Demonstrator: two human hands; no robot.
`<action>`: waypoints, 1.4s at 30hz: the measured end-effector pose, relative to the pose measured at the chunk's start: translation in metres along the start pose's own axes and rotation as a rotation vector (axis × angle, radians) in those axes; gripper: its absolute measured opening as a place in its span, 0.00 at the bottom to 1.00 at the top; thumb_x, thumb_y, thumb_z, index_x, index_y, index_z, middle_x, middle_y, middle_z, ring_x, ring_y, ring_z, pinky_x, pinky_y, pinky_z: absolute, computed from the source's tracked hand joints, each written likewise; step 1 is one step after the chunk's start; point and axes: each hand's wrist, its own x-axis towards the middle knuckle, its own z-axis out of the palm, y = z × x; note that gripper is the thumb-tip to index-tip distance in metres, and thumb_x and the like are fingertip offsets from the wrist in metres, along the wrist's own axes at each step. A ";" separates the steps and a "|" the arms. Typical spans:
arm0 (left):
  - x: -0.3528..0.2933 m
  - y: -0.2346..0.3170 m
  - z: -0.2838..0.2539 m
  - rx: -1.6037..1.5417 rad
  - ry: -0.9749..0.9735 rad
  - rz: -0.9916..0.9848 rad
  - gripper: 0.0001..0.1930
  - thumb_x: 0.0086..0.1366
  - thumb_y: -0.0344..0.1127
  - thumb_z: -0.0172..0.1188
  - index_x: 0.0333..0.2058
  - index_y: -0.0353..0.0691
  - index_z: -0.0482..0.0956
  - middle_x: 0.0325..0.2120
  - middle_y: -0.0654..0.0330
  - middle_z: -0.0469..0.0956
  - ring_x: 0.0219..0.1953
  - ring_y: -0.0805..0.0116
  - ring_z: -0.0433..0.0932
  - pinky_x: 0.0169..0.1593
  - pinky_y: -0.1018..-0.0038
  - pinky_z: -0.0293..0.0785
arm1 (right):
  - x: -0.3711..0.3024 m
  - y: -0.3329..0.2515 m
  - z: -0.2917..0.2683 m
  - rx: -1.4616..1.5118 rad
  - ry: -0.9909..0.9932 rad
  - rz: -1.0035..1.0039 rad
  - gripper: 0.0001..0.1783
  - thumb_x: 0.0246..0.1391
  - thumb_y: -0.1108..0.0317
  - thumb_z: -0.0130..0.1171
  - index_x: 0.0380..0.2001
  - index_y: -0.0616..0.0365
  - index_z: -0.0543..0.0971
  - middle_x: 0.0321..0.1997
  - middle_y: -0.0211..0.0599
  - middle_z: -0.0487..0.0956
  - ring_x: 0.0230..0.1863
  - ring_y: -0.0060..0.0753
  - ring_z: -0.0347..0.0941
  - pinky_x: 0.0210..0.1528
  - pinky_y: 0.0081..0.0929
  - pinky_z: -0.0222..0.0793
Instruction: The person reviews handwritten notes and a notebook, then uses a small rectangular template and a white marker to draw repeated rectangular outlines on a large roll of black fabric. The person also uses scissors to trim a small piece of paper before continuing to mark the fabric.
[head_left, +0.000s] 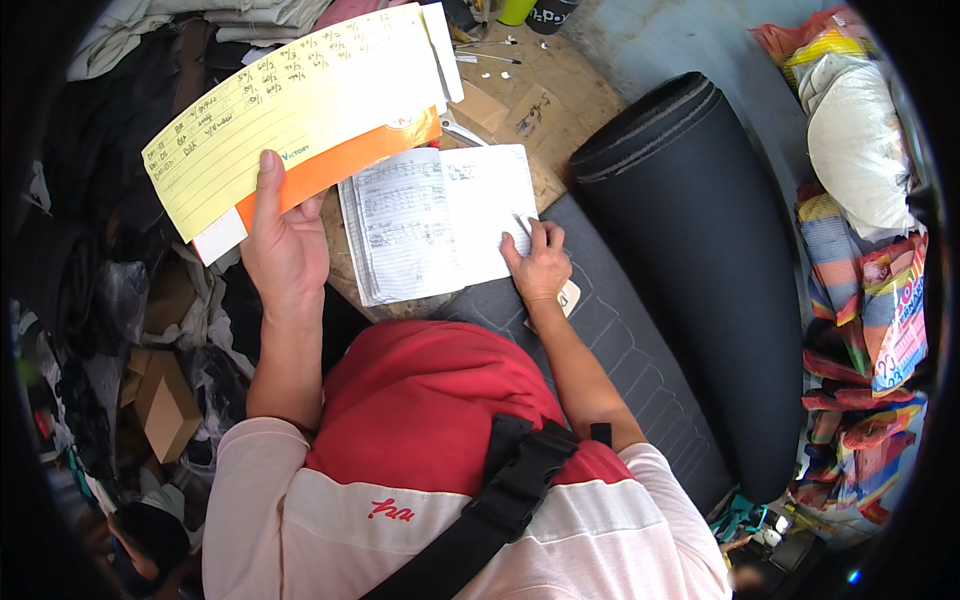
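My left hand [285, 240] is raised with its thumb across the front of a yellow lined writing pad [290, 110] covered partly in handwriting. An orange sheet [335, 160] and some white paper lie behind the pad in the same grip. Below it, an open notebook [490, 215] lies flat, its left page filled with writing and its right page mostly blank. My right hand [540, 268] rests on the lower right edge of that page, fingers curled round a thin pen [523, 223] that is mostly hidden.
A large roll of black material [690, 250] stands along the right. Beneath my right forearm lies a black stitched sheet [635, 360]. Cardboard pieces [530, 115] lie on the wooden tabletop [585, 75]. Colourful sacks [840, 250] are at far right; an open cardboard box [168, 405] sits left.
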 end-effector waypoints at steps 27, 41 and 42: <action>0.005 -0.037 -0.015 -0.041 0.093 -0.196 0.15 0.64 0.36 0.55 0.48 0.39 0.69 0.40 0.60 0.76 0.37 0.72 0.78 0.37 0.78 0.75 | -0.002 0.002 0.002 0.038 0.005 0.002 0.19 0.40 0.57 0.60 0.38 0.52 0.78 0.39 0.36 0.72 0.28 0.43 0.74 0.31 0.38 0.71; 0.023 -0.109 -0.036 -0.024 0.383 -0.665 0.07 0.62 0.33 0.58 0.38 0.42 0.71 0.25 0.65 0.72 0.21 0.78 0.67 0.34 0.77 0.72 | -0.002 0.002 0.001 0.036 0.020 -0.010 0.19 0.39 0.57 0.60 0.37 0.52 0.78 0.38 0.35 0.73 0.26 0.44 0.74 0.29 0.39 0.71; 0.028 -0.114 -0.034 -0.016 0.419 -0.666 0.07 0.62 0.33 0.58 0.38 0.42 0.71 0.25 0.65 0.72 0.21 0.78 0.69 0.33 0.78 0.73 | -0.002 0.002 0.001 0.036 0.023 -0.012 0.19 0.39 0.57 0.60 0.37 0.52 0.78 0.38 0.35 0.73 0.26 0.44 0.74 0.29 0.38 0.71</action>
